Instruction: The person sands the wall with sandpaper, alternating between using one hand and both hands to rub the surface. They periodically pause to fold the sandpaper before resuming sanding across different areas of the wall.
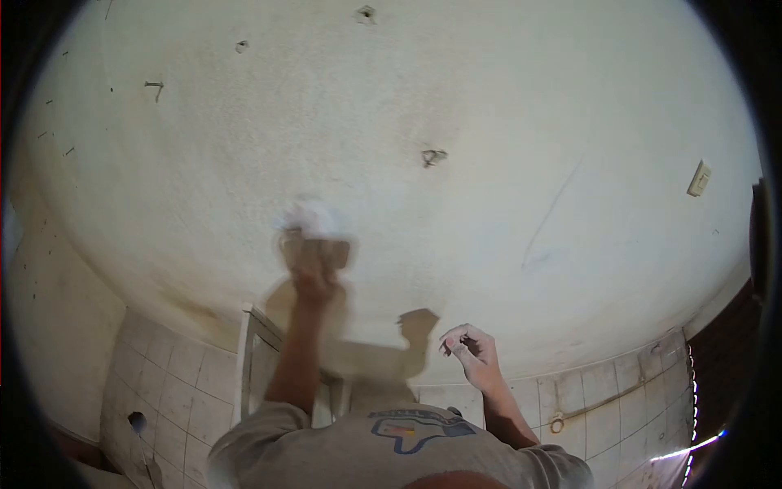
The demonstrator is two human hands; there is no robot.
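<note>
Far down and to the left of the left hand, the band of pale square wall tiles (175,383) has one dark broken hole (137,421). High above and left of that hand, one bent dark nail (155,85) sticks out of the rough cream plaster wall (505,98). Just below and left of the raised forearm stands one white-painted frame (248,359) against the tiles. The left hand (314,265) is lifted against the wall and blurred. Its fingers are closed around one crumpled white wad (309,218), cloth or paper I cannot tell, which shows above the fingers and is pressed to the plaster. The hand's shadow lies on the wall just below it. Three small gouged holes mark the plaster: one (242,46) high above the left hand, one (366,12) higher up near the top edge, and one (433,155) up and to the right of the wad, above the right hand. The right hand (471,350) hangs lower, well apart from the left. Its fingers are loosely curled with gaps between them, holding nothing and touching nothing. Up and far to the right of it sits one small pale rectangular switch plate (699,178). Down to its right, one thin pipe (603,399) runs across the tiles.
</note>
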